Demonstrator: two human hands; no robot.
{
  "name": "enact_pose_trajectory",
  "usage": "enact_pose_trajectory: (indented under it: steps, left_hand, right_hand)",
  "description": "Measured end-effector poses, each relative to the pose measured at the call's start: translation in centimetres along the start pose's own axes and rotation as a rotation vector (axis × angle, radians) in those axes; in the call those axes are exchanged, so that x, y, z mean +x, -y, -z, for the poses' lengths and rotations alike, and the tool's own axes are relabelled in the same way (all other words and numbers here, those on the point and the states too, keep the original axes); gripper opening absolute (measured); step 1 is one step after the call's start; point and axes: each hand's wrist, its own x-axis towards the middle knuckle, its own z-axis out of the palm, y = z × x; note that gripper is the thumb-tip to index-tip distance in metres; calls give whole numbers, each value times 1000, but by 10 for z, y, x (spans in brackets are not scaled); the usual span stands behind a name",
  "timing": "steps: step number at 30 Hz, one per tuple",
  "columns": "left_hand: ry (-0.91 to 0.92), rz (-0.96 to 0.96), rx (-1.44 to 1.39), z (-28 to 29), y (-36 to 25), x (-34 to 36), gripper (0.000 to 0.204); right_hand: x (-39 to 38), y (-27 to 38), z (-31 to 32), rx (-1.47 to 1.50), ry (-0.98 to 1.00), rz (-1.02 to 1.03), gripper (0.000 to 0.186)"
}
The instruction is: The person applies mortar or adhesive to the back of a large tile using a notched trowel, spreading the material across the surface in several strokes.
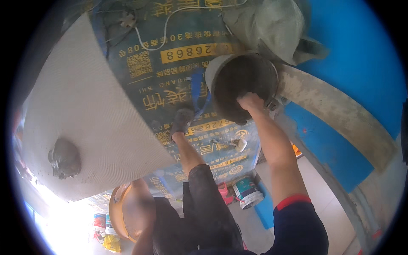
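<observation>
A: State the grip.
B: Right hand [251, 103]: fingers curled inward, inside the mouth of the bucket [213, 72]. Whether they close on a handle cannot be determined; the palm side is hidden. Left hand [139, 197]: blurred, beside an orange round thing [117, 208]; grip width and contact cannot be determined.

A: Locate the bucket and rate its handling.
B: It stands ahead of the body, right of centre, on the printed green sheet [146, 87]. Walls appear stiff, coated in grey residue. Weight depends on the fill, which is too dark to assess; treat as heavy if loaded. Recommended hold: opposite sides of the rim, clear of smeared areas, which may be slippery.

A: Describe the adjacent materials.
B: To the left, a large pale slab [85, 106]: flat, straight-edged, its face covered with fine combed ridges. Judged rigid, heavy and liable to chip at the corners. On it sits a grey lump [64, 158], rounded, smooth and apparently soft and wet.

A: Outer area?
B: Beyond the bucket, a crumpled, limp, greyish sack [272, 29]. To the right, a curved-looking brown board [335, 110], stained and apparently stiff, beside smooth blue sheeting [352, 46].
</observation>
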Motion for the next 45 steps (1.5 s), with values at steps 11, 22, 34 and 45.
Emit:
enact_pose_trajectory:
  steps: [11,22,34,45]
  left_hand:
    - [16,48,123,-19,1,-2,72]
    - [49,146,191,18,-30,-25,79]
    - [33,167,88,28,-23,-23,77]
    - [0,-24,-130,64,-3,-19,50]
  right_hand:
    - [48,-13,-51,762,296,-111,48]
    - [50,-47,-7,420,-65,273,47]
    - [10,-92,-5,656,-181,404,42]
    - [-137,-109,49,766,-309,265,34]
